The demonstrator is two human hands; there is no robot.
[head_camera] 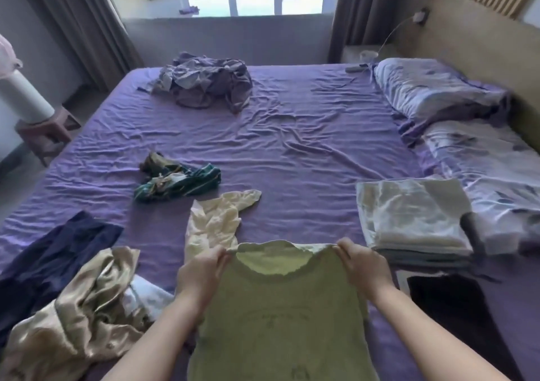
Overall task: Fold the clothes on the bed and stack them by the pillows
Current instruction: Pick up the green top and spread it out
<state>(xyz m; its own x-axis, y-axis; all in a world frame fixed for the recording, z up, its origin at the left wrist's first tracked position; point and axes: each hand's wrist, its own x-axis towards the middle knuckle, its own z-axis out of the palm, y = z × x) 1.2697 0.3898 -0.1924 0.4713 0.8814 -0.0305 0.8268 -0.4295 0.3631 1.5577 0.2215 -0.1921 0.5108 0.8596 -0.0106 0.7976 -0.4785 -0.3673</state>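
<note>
A light green T-shirt [280,316] hangs spread in front of me above the near edge of the bed [292,135]. My left hand [201,272] pinches its left shoulder and my right hand [365,266] pinches its right shoulder, on either side of the neckline. A stack of folded pale clothes [412,217] lies to the right, beside the floral pillows [432,88]. Unfolded pieces lie about: a cream top [216,220], a green striped garment [178,179], a gold satin garment [76,313], a navy garment [55,249] and a purple-grey heap [207,82] at the far side.
A black garment [455,313] lies at the near right on the purple sheet. A headboard [467,38] runs along the right. A white fan on a stool [26,100] stands left of the bed. Curtains and a window are beyond the far edge.
</note>
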